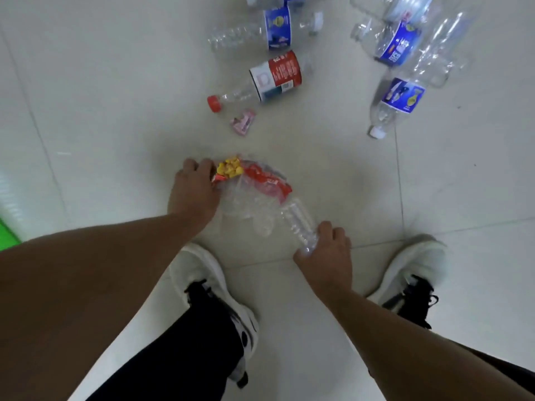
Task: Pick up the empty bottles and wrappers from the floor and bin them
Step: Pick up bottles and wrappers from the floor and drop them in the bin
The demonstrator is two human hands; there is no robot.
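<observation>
Hands: left (194, 190) grips printed wrapper (231, 168), right (325, 250) label-less bottle (298, 222).

Bottles (275, 79) beyond wrapper (252, 178) — on floor (115, 111)

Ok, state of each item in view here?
Left hand: gripping red-and-yellow snack wrapper.
Right hand: closed around clear label-less plastic bottle.
Red-capped, red-labelled bottle: lying, capped.
Small pink wrapper: crumpled on floor.
Blue-labelled white-capped bottle: lying, capped.
</observation>
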